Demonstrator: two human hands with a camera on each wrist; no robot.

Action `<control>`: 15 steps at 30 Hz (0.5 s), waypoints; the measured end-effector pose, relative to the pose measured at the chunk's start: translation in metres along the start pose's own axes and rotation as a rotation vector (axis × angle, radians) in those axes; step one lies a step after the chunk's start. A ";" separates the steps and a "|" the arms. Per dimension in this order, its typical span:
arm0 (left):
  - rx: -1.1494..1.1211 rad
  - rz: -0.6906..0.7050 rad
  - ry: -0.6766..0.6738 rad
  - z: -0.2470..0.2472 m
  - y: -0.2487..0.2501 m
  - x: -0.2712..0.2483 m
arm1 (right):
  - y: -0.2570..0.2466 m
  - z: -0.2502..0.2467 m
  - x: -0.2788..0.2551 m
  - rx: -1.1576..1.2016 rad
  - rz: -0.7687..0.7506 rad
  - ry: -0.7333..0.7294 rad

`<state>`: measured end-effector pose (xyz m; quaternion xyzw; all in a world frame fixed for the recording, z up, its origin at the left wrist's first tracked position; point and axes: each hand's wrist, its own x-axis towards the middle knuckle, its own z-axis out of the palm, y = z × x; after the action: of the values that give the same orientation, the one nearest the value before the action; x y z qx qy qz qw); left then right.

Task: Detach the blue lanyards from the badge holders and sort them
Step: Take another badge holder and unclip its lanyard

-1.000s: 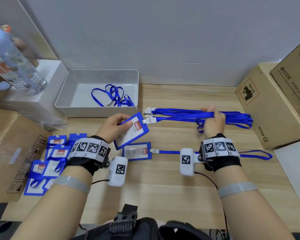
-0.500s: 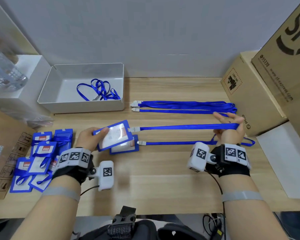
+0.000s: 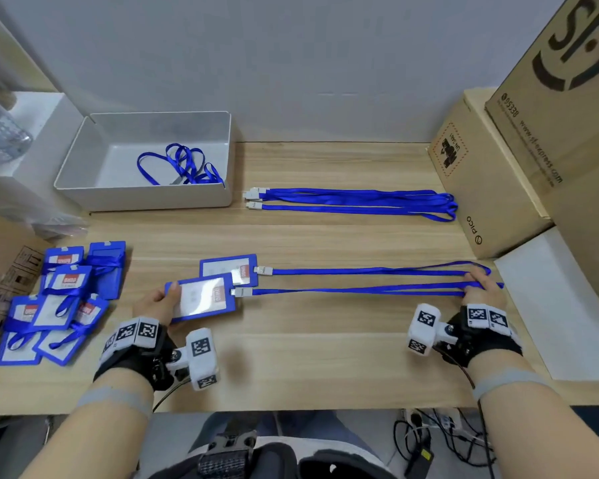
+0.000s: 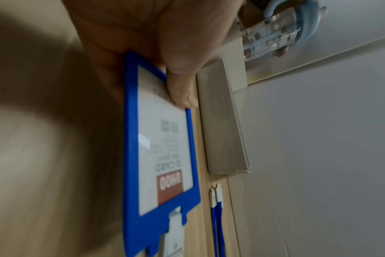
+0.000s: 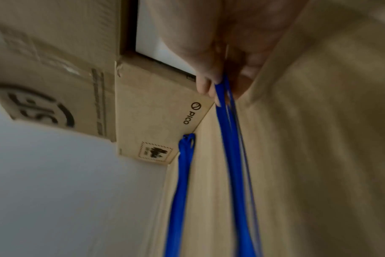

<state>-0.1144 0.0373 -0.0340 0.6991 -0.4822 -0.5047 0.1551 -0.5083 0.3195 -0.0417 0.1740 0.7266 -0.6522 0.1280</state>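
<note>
My left hand (image 3: pixel 161 302) grips a blue badge holder (image 3: pixel 201 297) by its left end, thumb on its clear face (image 4: pixel 163 156). Its blue lanyard (image 3: pixel 360 291) is still clipped on and runs straight to the right, where my right hand (image 3: pixel 478 288) pinches the loop end (image 5: pixel 228 132). A second badge holder (image 3: pixel 229 271) lies just behind on the table, with its own lanyard (image 3: pixel 377 270) stretched out. Three detached lanyards (image 3: pixel 353 200) lie in a straight bundle farther back. A pile of badge holders with lanyards wrapped round them (image 3: pixel 59 299) sits at the left.
A grey tray (image 3: pixel 146 200) at the back left holds one coiled blue lanyard (image 3: pixel 180 164). Cardboard boxes (image 3: pixel 481 188) stand along the right side, close to my right hand. A white box and a bottle (image 3: pixel 0 133) are at the far left.
My hands have moved apart and come down toward the table, drawing the lanyard out straight. The held badge holder now lies in front of the second one.
</note>
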 end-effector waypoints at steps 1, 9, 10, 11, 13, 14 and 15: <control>0.029 0.005 -0.020 0.000 -0.002 0.000 | -0.001 0.000 -0.002 0.018 0.084 -0.013; -0.083 -0.102 -0.092 0.010 -0.023 0.017 | 0.004 -0.012 0.011 -0.476 -0.089 -0.041; -0.086 -0.102 -0.096 0.012 -0.018 0.012 | 0.005 -0.012 0.013 -0.502 -0.096 -0.040; -0.087 -0.104 -0.108 0.011 -0.021 0.018 | 0.006 -0.013 0.015 -0.561 -0.121 -0.042; -0.129 -0.144 -0.166 0.012 -0.012 0.012 | 0.007 -0.012 0.016 -0.610 -0.127 -0.033; -0.134 -0.164 -0.196 0.014 -0.008 0.010 | 0.006 -0.011 0.015 -0.609 -0.116 -0.026; -0.118 -0.162 -0.213 0.015 -0.006 0.010 | 0.007 -0.010 0.016 -0.636 -0.120 -0.016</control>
<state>-0.1237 0.0356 -0.0508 0.6678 -0.4076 -0.6143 0.1027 -0.5194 0.3313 -0.0534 0.0769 0.9021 -0.4000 0.1427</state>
